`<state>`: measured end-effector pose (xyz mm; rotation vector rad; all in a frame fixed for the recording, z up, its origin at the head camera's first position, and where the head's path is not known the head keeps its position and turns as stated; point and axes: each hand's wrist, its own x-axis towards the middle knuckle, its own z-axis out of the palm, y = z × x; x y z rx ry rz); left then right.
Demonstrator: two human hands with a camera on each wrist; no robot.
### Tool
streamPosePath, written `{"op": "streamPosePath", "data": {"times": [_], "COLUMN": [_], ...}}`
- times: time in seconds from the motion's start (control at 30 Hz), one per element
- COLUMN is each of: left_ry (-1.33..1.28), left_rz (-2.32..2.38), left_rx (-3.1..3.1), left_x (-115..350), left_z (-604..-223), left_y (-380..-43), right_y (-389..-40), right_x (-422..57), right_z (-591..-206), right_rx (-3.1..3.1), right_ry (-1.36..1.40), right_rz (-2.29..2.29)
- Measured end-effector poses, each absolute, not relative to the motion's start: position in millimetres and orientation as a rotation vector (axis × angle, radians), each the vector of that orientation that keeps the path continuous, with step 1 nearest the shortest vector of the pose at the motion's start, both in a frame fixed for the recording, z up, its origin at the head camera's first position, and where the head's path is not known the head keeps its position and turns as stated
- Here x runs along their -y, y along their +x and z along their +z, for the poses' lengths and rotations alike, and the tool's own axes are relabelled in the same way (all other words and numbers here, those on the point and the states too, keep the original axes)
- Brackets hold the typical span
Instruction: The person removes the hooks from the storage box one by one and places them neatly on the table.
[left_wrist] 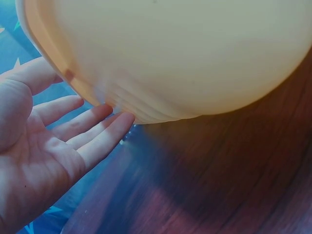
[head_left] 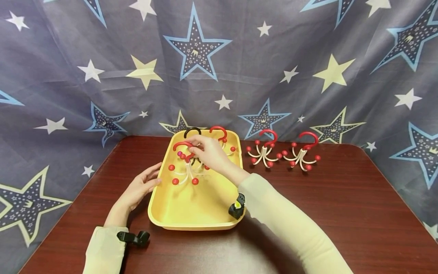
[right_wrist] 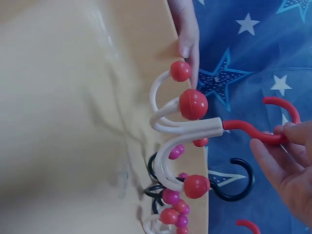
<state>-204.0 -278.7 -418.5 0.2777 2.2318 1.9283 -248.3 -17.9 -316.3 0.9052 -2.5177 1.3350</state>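
Observation:
My right hand [head_left: 213, 153] pinches the red curved neck of a hanging hook [head_left: 188, 166], a white multi-armed one with red balls on its arm tips. It hangs above the far left part of a yellow tray [head_left: 205, 207]. Close behind it, a black hanging hook [right_wrist: 237, 195] with magenta balls lies at the tray's far end. Beside that is another red-and-white hanging hook [head_left: 219, 130], partly hidden by my right hand. My left hand [left_wrist: 44, 141] touches the tray's left side with its fingers nearly straight.
Right of the tray, two more red-and-white hanging hooks [head_left: 264, 153] stand on the dark red wooden table [head_left: 342, 198]. A star-patterned curtain [head_left: 219, 87] hangs behind the table's far edge.

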Motion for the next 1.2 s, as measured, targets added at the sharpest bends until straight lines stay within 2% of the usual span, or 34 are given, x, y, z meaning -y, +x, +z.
{"op": "streamPosePath", "data": {"times": [0.57, 1.2], "left_ry": [0.291, 0.297], "left_rz": [1.928, 1.933], "left_rx": [-2.229, -2.221], "left_x": [279.6, 279.5], "left_z": [-418.5, -418.3], "left_y": [-204.3, -204.4], "right_y": [-250.1, -244.8], "right_x": [-38.3, -99.8], "right_z": [-299.7, -300.4], "right_rx": [2.39, 2.319], "right_ry": [0.795, 0.662], "right_rz": [1.522, 1.684]}}
